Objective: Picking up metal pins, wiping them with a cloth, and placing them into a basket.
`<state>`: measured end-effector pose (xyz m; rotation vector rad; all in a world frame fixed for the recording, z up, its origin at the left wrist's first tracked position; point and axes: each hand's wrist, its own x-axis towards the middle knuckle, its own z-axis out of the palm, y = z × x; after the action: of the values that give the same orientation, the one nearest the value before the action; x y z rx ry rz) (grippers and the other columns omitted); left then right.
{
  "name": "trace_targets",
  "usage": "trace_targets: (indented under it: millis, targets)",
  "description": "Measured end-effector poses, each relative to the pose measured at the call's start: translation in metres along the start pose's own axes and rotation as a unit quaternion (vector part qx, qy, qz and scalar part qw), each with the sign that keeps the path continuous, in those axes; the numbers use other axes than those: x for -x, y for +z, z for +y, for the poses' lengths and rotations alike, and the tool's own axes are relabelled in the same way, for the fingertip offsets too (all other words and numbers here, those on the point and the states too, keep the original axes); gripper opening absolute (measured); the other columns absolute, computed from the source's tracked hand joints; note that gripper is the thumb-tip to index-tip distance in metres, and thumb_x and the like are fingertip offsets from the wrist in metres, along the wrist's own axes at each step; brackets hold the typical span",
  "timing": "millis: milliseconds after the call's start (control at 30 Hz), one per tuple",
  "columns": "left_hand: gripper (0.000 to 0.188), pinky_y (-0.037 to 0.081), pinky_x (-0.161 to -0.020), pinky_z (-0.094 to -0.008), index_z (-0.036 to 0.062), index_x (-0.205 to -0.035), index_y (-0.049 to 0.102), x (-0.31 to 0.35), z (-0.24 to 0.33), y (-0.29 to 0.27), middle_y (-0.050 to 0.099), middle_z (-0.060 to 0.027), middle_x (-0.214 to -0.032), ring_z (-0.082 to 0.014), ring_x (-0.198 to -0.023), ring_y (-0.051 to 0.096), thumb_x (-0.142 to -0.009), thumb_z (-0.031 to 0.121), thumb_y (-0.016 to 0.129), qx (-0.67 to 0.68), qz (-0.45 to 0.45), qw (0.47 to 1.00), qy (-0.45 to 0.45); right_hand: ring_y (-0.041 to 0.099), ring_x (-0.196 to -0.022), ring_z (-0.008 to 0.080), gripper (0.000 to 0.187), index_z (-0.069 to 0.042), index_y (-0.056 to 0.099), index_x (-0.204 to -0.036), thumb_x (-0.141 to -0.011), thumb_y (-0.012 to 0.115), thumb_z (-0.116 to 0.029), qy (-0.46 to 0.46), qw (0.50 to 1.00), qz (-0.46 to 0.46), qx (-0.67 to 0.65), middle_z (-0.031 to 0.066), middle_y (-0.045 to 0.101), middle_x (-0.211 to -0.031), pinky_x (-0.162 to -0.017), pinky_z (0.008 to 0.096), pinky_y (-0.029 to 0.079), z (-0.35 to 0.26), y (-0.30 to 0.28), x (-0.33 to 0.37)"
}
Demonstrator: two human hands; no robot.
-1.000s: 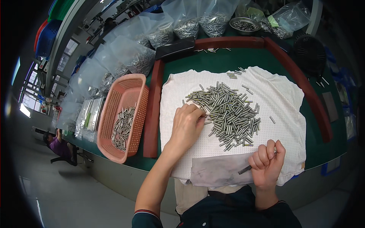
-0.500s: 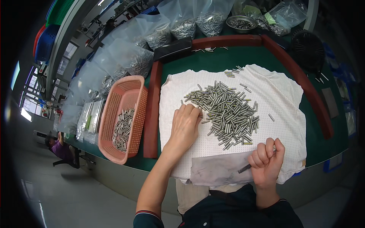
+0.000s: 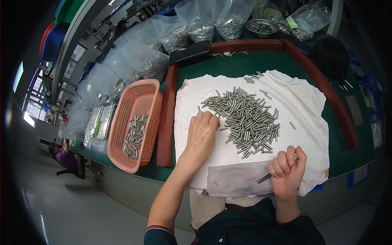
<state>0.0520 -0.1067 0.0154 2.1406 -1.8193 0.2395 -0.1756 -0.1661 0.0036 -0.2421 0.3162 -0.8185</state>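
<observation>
A heap of short shiny metal pins (image 3: 251, 122) lies on a white dotted cloth (image 3: 302, 98). At the heap's left edge my left hand (image 3: 202, 132) rests, back up, with its fingers curled down and together. A pin shows by its fingertips, but what they pinch is hidden. My right hand (image 3: 286, 169) is closed in a loose fist near the cloth's front edge, above a grey stained cloth (image 3: 232, 179). From this fist sticks a dark, narrow tool (image 3: 264, 178), pointing left; its kind cannot be made out.
To the left, a pink plastic basket (image 3: 157, 122) holds more pins. Dark red rails (image 3: 245, 45) border the green tabletop (image 3: 196, 67). Beyond stand clear bags of pins (image 3: 230, 26) and a metal bowl (image 3: 262, 33). A black fan-like object (image 3: 330, 55) is at the far right.
The whole view has shifted slightly. My left hand stays at the heap's left edge with curled fingers, and my right fist keeps hold of the dark tool.
</observation>
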Motion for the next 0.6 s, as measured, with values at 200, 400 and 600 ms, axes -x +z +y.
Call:
trace_targets:
  millis: [200, 400, 600]
  targets:
    - [0.008, 0.04, -0.064, -0.0205, -0.0018, -0.087, 0.051, 0.011, 0.001, -0.004, 0.058, -0.0044, -0.078, -0.0077, -0.068, 0.051, -0.085, 0.005, 0.048, 0.556, -0.012, 0.798, -0.23, 0.017, -0.036, 0.0082, 0.038, -0.012, 0.03, -0.057, -0.091, 0.026, -0.03, -0.002, 1.0, -0.001, -0.003, -0.0023, 0.025, -0.044, -0.037, 0.0232, 0.019, 0.0, -0.001, 0.001]
    - [0.01, 0.041, -0.064, -0.0188, 0.0008, -0.093, 0.052, 0.019, -0.005, -0.008, 0.06, -0.0056, -0.081, -0.007, -0.07, 0.052, -0.086, 0.007, 0.048, 0.673, -0.021, 0.676, -0.299, 0.017, -0.036, 0.0081, 0.038, -0.012, 0.03, -0.057, -0.091, 0.026, -0.029, -0.003, 1.0, 0.002, -0.007, -0.002, 0.025, -0.044, -0.036, 0.0233, 0.018, 0.001, -0.001, 0.002]
    - [0.026, 0.045, -0.063, -0.0196, -0.001, -0.109, 0.049, 0.022, -0.005, -0.012, 0.059, -0.0083, -0.085, -0.0094, -0.068, 0.053, -0.084, 0.008, 0.052, 0.791, -0.005, 0.489, -0.367, 0.017, -0.036, 0.008, 0.038, -0.012, 0.031, -0.058, -0.091, 0.027, -0.029, -0.01, 1.0, 0.005, -0.002, -0.002, 0.024, -0.044, -0.036, 0.0227, 0.018, 0.002, 0.0, 0.001]
